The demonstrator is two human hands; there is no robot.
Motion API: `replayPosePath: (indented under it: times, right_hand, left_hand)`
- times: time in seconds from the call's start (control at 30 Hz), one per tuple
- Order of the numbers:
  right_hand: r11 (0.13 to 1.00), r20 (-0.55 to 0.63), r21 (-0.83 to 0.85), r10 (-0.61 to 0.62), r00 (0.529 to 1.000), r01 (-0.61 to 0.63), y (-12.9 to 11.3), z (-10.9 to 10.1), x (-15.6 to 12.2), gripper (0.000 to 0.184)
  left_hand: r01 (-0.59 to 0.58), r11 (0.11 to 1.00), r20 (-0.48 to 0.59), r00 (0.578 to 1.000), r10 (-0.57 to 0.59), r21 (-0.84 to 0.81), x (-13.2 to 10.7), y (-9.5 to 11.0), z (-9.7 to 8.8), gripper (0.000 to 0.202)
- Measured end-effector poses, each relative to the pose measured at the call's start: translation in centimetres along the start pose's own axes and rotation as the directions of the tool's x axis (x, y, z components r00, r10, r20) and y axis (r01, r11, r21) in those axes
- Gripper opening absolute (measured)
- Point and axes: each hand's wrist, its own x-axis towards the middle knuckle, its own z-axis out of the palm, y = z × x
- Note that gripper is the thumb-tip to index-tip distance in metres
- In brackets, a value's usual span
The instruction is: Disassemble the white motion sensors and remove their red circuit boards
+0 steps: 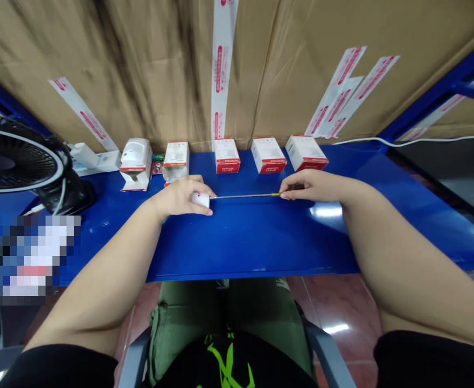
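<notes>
Forearms [99,280] lay toward 12 o'clock, left hand [178,196] closed on white device [200,200], right hand [315,186] pinched thin metal rod [245,196], red-trimmed boxes [268,155] stood beyond

This looks like a packing or assembly corner of a small workshop: a blue steel bench [253,242] backed by taped cardboard cartons [140,64], with red-and-white boxes [267,155] set in a row (a desk fan [14,159] at one end) above a tiled floor [342,307].

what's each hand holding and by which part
The left hand grips a small white plastic device around its body. The right hand pinches a long thin screwdriver at its handle end, just behind the yellow collar.
</notes>
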Motion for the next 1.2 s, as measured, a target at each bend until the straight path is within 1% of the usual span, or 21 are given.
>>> replayPosePath:
  times: [0.17,0.33,0.43,0.57,0.67,0.77,0.83,0.9,0.97,1.07,1.2]
  right_hand:
    - [0.987,-0.133,-0.149,-0.084,0.988,0.064,0.0,0.9,-0.8,0.046]
    - [0.947,-0.236,-0.31,-0.157,0.959,0.079,0.4,1.5,-0.4,0.029]
    - [0.933,-0.23,-0.349,-0.174,0.958,0.086,0.7,1.7,-0.3,0.023]
    - [0.925,-0.168,-0.367,-0.173,0.971,0.101,0.2,1.6,-0.7,0.028]
    - [0.919,-0.149,-0.393,-0.1,0.984,0.034,-0.5,1.6,-1.1,0.022]
    - [0.887,-0.19,-0.456,-0.021,0.981,-0.069,-1.1,1.8,-1.3,0.019]
    - [0.88,-0.211,-0.464,-0.004,0.977,-0.097,-1.1,1.9,-1.3,0.019]
    - [0.901,-0.201,-0.428,-0.027,0.979,-0.063,-0.9,2.0,-1.1,0.02]
    - [0.921,-0.188,-0.39,-0.085,0.979,0.005,-0.5,2.1,-0.9,0.027]
    - [0.922,-0.183,-0.381,-0.148,0.972,0.069,-0.1,2.0,-0.8,0.034]
    - [0.919,-0.165,-0.392,-0.111,0.98,0.039,-0.3,1.9,-0.8,0.023]
  left_hand:
    - [-0.023,0.999,0.0,1.0,0.023,0.032,0.1,0.0,0.0,0.038]
    - [-0.035,0.998,0.009,0.999,0.035,0.058,0.1,0.0,0.2,0.038]
    - [-0.031,0.998,0.0,1.0,0.031,0.061,0.2,0.0,0.3,0.04]
    - [-0.005,0.997,-0.008,1.0,0.006,0.071,0.2,0.2,0.4,0.039]
    - [0.019,0.997,-0.006,1.0,-0.019,0.078,0.3,0.4,0.4,0.039]
    - [0.03,0.996,-0.005,1.0,-0.03,0.08,0.3,0.6,0.4,0.039]
    - [0.032,0.996,-0.009,0.999,-0.032,0.083,0.3,0.5,0.5,0.039]
    - [0.032,0.996,-0.01,0.999,-0.031,0.086,0.3,0.5,0.5,0.039]
    - [0.028,0.996,-0.012,1.0,-0.027,0.086,0.3,0.4,0.6,0.04]
    - [0.015,0.996,-0.017,1.0,-0.014,0.085,0.3,0.3,0.6,0.04]
    - [0.006,0.996,-0.018,1.0,-0.004,0.084,0.4,0.3,0.6,0.039]
